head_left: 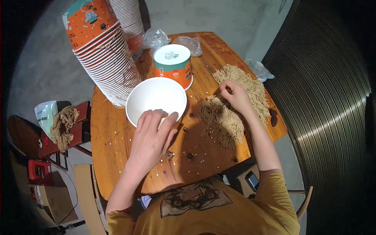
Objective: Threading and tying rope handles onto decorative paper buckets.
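A white-lined paper tub (150,94) stands mouth up on the wooden table, in front of me. My left hand (150,135) is curled over its near rim, fingers bent inward and thumb toward the right side. My right hand (234,96) is closed in a pinch above the beige yarn-like strands; its fingertips hide what they hold, if anything. Under and beyond it spreads a large heap of these strands (254,92). A looser bundle (231,125) of the same stuff lies between the tub and my right forearm.
Behind the tub sits an upturned orange and green tub (172,66). A tall leaning stack of tubs (103,58) rises at the left. Clear plastic bags (155,38) lie at the back. Small pale beads and dark bits dot the table (113,156). Brown strands (64,127) hang over a bench.
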Available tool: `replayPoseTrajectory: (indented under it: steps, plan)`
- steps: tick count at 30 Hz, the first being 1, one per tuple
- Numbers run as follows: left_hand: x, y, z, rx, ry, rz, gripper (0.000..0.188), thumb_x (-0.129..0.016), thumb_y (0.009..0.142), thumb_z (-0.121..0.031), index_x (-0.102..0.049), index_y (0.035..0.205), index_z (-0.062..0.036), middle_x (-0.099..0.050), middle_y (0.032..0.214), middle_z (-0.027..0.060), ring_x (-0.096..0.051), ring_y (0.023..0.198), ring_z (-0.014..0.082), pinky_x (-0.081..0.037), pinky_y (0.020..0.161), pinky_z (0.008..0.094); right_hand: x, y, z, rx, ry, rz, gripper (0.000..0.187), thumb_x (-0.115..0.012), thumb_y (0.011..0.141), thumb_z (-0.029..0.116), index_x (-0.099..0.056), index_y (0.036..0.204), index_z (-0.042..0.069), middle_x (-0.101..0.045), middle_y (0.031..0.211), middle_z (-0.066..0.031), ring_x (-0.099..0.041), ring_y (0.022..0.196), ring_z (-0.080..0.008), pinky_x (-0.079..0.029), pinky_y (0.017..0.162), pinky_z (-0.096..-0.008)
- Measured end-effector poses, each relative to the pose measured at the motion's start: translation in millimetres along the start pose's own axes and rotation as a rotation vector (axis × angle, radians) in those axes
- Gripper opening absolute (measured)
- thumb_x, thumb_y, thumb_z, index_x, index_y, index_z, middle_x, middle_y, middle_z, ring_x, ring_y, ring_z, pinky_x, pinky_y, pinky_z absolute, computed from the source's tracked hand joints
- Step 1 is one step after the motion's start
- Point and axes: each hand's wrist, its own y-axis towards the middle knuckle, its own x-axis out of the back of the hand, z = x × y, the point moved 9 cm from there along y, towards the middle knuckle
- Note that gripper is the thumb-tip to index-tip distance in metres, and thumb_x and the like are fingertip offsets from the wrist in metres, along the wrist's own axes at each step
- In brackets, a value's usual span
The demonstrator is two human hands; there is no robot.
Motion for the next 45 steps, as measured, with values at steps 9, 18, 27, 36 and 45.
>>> replayPoseTrajectory:
  steps: [9, 18, 27, 36, 45]
  plan:
    - [-4, -6, 2, 0.003, 0.001, 0.004, 0.036, -0.066, 0.076, -0.01, -0.054, 0.109, -0.0032, -0.05, 0.096, 0.0131, -0.05, 0.093, 0.0306, -0.04, 0.088, 0.0435, -40, -7, -25, 0.102, -0.421, 0.268, 0.011, -0.059, 0.078, 0.015, -0.063, 0.081, 0.005, -0.062, 0.085, -0.0133, -0.059, 0.087, -0.03, -0.045, 0.078, -0.0395]
    - [-5, -2, -4, 0.047, -0.087, -0.023, 0.038, -0.065, 0.078, -0.009, -0.053, 0.114, -0.0042, -0.051, 0.107, 0.016, -0.05, 0.105, 0.0349, -0.041, 0.09, 0.0428, 0, -9, 3, -0.119, 0.455, 0.074, 0.006, -0.053, 0.083, 0.007, -0.055, 0.079, 0.003, -0.052, 0.07, 0.0024, -0.046, 0.064, -0.0067, -0.04, 0.061, -0.0225]
    - [-27, 16, -31, 0.126, -0.869, -0.088, 0.03, -0.051, 0.089, -0.01, -0.049, 0.116, 0.0037, -0.055, 0.109, 0.0174, -0.055, 0.097, 0.0301, -0.045, 0.085, 0.0331, 17, -43, 152, 0.022, 0.563, 0.299, 0.01, -0.061, 0.077, 0.001, -0.059, 0.087, 0.003, -0.058, 0.077, -0.0027, -0.055, 0.073, -0.009, -0.046, 0.064, -0.0244]
    - [-68, -39, -20, 0.63, -1.33, 0.392, 0.02, -0.044, 0.096, -0.016, -0.054, 0.106, -0.0014, -0.058, 0.086, 0.0069, -0.053, 0.077, 0.0106, -0.044, 0.067, 0.0272, 13, -52, 94, -0.077, 0.338, 0.134, 0.012, -0.062, 0.076, 0.004, -0.058, 0.087, 0.004, -0.059, 0.077, -0.004, -0.053, 0.066, -0.011, -0.043, 0.058, -0.0241]
    - [-45, -57, 19, 0.525, -0.699, 0.151, 0.019, -0.046, 0.096, -0.023, -0.052, 0.093, -0.0049, -0.056, 0.063, 0.0142, -0.06, 0.06, 0.0337, -0.045, 0.054, 0.0386, -2, -58, 93, 0.181, 0.084, 0.038, 0.01, -0.057, 0.081, 0.006, -0.059, 0.091, 0.004, -0.058, 0.089, -0.0093, -0.057, 0.082, -0.0163, -0.045, 0.072, -0.031]
